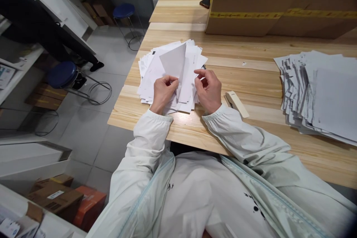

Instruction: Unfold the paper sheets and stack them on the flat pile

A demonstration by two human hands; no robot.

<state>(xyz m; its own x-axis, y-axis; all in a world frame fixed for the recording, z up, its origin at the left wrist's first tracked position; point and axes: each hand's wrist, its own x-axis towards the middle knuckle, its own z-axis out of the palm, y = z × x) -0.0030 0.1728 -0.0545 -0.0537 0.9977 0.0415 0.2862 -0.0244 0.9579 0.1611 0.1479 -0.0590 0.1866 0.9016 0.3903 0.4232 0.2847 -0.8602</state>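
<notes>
Wooden table (237,63) below; left hand (164,92) pinches folded paper (175,60) — likely light, creasable, best held by edges — right hand (209,90) curls alongside, grip unclear.

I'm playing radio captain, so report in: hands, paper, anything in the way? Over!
Left hand pinching raised sheet. Right hand curled beside it, grip unclear. Messy paper pile underneath. Stapler right of pile, apart from it.

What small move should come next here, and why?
Probably the left hand should lay the raised flap down: its thumb and fingers appear to pinch the flap's lower end, the flap stands up from the pile, and the right hand is curled by the pile's right edge with no sheet plainly gripped.
</notes>
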